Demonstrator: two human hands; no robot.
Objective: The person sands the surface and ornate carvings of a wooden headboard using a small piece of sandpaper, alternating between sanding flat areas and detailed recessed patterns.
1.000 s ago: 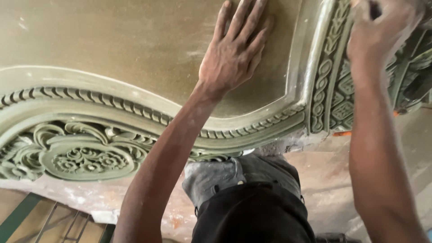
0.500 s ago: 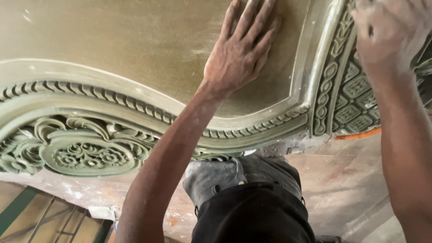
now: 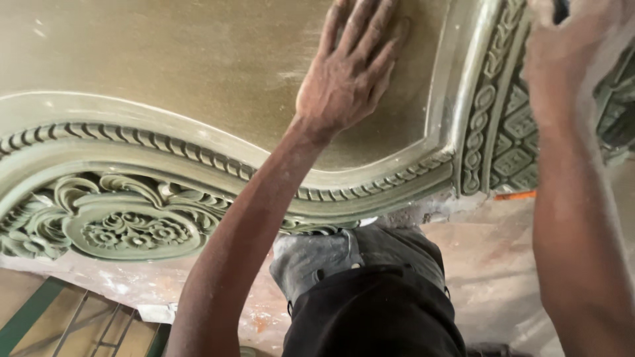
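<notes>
Here, the work surface is a large carved panel (image 3: 198, 79), olive-green, with a smooth flat field occupying the far left and centre of the view. The left hand (image 3: 350, 73) lies flat on that smooth field, palm down, fingers (image 3: 370, 26) extended and slightly spread; it holds nothing and bears directly on the panel. Its forearm runs from the near centre up to the wrist and is dusted with pale powder. A raised curved moulding (image 3: 165, 142) borders the flat field on its near side, with a rope-like beaded strip (image 3: 119, 135) following the same curve just beside it. Near the left edge, below the moulding, sits an oval floral rosette (image 3: 132, 228) surrounded by scrolling leaf carving. To the right of the left hand, the moulding turns upward, and a chain-pattern band (image 3: 479, 125) runs alongside a block of lattice carving (image 3: 512, 142). The right hand (image 3: 569, 46) is at the far right, over the lattice carving, blurred and coated with pale dust; its fingers appear curled, but whether it grips anything cannot be determined. A small dark shape shows at its top edge, too unclear to identify. Below the panel, the person's grey trousers (image 3: 337, 254) and black garment (image 3: 377, 311) are visible near centre, above a dusty floor (image 3: 489, 264). A green-edged frame (image 3: 40, 311) lies at the near left.
</notes>
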